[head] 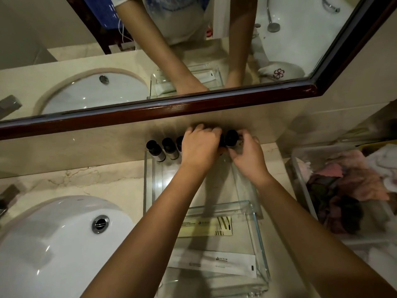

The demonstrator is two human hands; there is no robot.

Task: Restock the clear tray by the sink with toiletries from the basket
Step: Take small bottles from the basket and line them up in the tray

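A clear tray (261, 250) lies on the marble counter to the right of the sink. Three small black-capped bottles (160, 150) stand in a row at its far left end against the wall. My left hand (200, 149) is curled over the bottles at the middle of that row, and what it holds is hidden. My right hand (247, 155) grips another black-capped bottle (232, 137) at the tray's far right end. Flat white and yellow sachets (212, 262) lie in the tray's near part.
A white sink (53, 244) with a chrome drain sits at the lower left. A clear basket (300, 181) with pink, dark and white items stands at the right. A wood-framed mirror (171, 105) runs along the wall above the counter.
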